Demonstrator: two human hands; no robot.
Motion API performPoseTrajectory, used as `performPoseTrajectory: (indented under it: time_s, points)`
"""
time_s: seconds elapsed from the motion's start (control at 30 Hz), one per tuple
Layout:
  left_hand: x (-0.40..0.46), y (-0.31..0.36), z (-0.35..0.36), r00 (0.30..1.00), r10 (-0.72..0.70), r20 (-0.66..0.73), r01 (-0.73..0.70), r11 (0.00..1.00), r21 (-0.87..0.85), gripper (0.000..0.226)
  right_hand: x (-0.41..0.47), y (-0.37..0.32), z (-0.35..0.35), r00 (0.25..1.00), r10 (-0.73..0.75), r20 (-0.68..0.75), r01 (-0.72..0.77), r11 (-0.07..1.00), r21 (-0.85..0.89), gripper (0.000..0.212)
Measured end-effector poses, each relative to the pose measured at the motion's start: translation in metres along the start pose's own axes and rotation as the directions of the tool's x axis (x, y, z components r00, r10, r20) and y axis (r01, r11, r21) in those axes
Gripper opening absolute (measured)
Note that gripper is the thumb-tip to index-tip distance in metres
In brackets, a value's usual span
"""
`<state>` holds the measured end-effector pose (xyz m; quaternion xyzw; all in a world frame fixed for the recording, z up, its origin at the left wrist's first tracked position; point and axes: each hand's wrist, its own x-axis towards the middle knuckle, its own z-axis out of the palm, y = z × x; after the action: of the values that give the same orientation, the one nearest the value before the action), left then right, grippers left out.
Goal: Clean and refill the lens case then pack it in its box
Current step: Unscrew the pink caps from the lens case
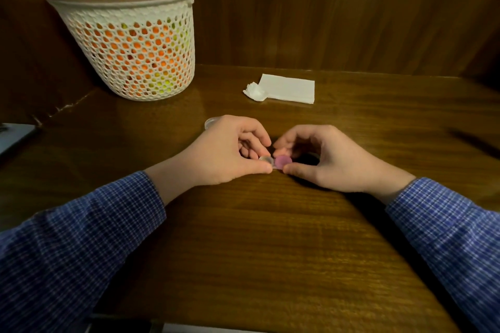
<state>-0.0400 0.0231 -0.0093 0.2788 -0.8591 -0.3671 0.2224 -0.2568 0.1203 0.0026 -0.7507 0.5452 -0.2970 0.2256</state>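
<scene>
— Mid-bench (270,238), between both hands: lens case (276,163), small, half clear, half purple.

— Held how?

— Pinched from each side. Left hand (230,151) curled round the clear end, thumb beneath, fingers above. Right hand (322,159) curled round the purple cap (283,161), thumb at its near edge, fingertips over the far side.

— So neither grip apart?

— No. Both clamped on the case, thumbs nearly meeting under it. Looks lifted just off the wood or resting on it; cannot tell which.

— Handling?

— Probably very light, stiff plastic, smooth, likely slick if wet. Best taken by the cap rims, not the thin bridge between the wells. Easy to tip and spill once filled, so keep level.

— Anything loose nearby?

— A clear round piece (212,122) just behind the left hand, possibly the other cap; mostly hidden, so unsure.

— Cleaning gear?

— Folded tissue (289,88) farther back, with a crumpled wad (254,91) touching its left edge. Well apart from the hands.

— The box?

— Not seen. Only a mesh basket (135,54) at the back left, orange and green things inside.

— Stage, at a guess?

— Seemingly twisting the purple cap, on or off; no telling which.
</scene>
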Motion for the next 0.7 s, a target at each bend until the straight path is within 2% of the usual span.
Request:
performPoseTrajectory:
  time_s: [0.2, 0.43, 0.6, 0.7]
  points:
    - [0.0, 0.0014, -0.0006, 1.0, 0.01, -0.011, -0.01, 1.0, 0.006, 0.036, -0.0003, -0.0001, 0.0087, 0.991, 0.048, -0.124, -0.059, 0.994, -0.089, 0.048]
    - [0.0002, 0.0017, -0.0007, 1.0, 0.006, -0.007, -0.006, 1.0, 0.002, 0.037, -0.0013, 0.0026, 0.0014, 1.0, 0.021, -0.013, -0.02, 0.999, 0.039, 0.039]
    - [0.0001, 0.0025, -0.0006, 1.0, 0.007, -0.01, -0.007, 1.0, 0.01, 0.036, -0.0005, 0.0034, 0.0059, 0.995, 0.059, -0.074, -0.062, 0.997, -0.039, 0.048]
    - [-0.0001, 0.0032, -0.0014, 1.0, 0.003, -0.002, -0.003, 1.0, 0.009, 0.036, -0.0005, 0.0034, 0.0054, 0.994, 0.061, -0.086, -0.062, 0.998, -0.012, 0.038]
